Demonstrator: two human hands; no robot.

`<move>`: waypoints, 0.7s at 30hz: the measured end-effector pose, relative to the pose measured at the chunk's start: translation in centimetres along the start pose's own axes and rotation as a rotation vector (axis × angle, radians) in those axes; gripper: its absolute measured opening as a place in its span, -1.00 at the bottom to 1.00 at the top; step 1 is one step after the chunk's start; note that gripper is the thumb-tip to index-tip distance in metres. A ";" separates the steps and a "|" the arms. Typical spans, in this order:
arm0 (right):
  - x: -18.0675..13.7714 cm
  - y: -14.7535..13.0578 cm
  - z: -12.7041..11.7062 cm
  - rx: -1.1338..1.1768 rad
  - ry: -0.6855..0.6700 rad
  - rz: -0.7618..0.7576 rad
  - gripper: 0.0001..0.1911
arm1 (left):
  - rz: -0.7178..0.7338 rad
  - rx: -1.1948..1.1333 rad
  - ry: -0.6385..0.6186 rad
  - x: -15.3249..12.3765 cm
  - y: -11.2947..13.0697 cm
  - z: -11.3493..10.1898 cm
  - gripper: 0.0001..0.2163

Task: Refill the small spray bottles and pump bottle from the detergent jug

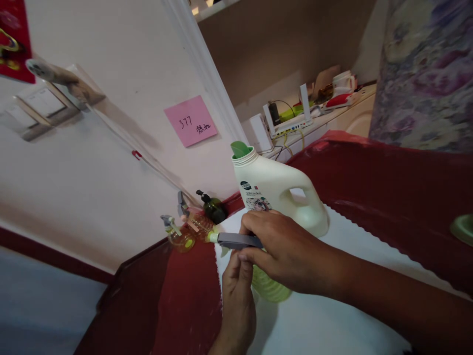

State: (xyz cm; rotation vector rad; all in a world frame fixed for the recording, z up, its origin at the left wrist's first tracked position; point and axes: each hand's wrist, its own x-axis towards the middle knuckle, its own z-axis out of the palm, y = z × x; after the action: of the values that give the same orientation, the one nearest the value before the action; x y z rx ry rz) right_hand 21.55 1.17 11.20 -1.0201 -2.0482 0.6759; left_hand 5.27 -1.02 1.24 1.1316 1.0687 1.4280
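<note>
Your bottle (272, 287), translucent yellow-green with ribbed, rounded walls, sits in your hands over the white, jagged-edged sheet (314, 315); can't tell if its base touches. Your right hand (283, 249) grips the smooth gray pump head (236, 240); your left hand (238, 296) has its fingers closed at the neck just below. Just behind: a creamy plastic jug (283, 182), hollow handle, threaded mouth, green piece poking out. Left of that, two amber see-through bottles (181, 240) and a glossy dark-green pump bottle (215, 211). Shiny red covering (192, 291) underneath.
</note>
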 end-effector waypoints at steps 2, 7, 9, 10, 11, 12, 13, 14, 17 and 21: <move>0.0 0.0 0.0 0.006 0.002 -0.005 -0.82 | -0.002 -0.060 -0.047 -0.1 0.2 0.2 -0.69; 0.1 -0.1 0.0 0.006 -0.006 0.001 -0.81 | 0.022 -0.100 0.016 0.1 0.8 0.9 -0.64; 0.2 -0.1 -0.1 -0.002 -0.014 0.004 -0.81 | -0.002 -0.094 0.031 0.2 0.9 0.9 -0.64; 0.2 0.0 -0.1 -0.005 -0.014 0.003 -0.81 | -0.010 -0.094 0.022 0.3 0.8 0.8 -0.65; 0.2 0.0 -0.1 -0.005 -0.011 0.000 -0.81 | -0.014 -0.096 0.009 0.2 0.7 0.7 -0.66; 0.2 0.1 -0.1 -0.005 -0.007 -0.002 -0.82 | -0.019 -0.094 -0.007 0.2 0.5 0.5 -0.68; 0.2 0.1 -0.1 -0.004 -0.002 -0.004 -0.82 | -0.025 -0.085 -0.022 0.1 0.4 0.3 -0.70; 0.2 0.2 -0.1 -0.004 0.001 -0.005 -0.82 | -0.031 -0.068 -0.033 0.0 0.2 0.1 -0.70; 0.1 0.3 0.0 -0.007 0.003 -0.007 -0.82 | -0.034 -0.031 -0.038 -0.2 -0.3 -0.2 -0.66; 0.0 0.1 0.0 0.006 0.003 -0.012 -0.84 | 0.015 -0.083 -0.032 0.0 0.0 0.1 -0.65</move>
State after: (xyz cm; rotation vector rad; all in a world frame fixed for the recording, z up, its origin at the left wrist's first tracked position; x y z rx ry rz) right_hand 21.59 1.25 11.18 -1.0040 -2.0474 0.6737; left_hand 5.33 -1.03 1.23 1.1012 0.9711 1.4477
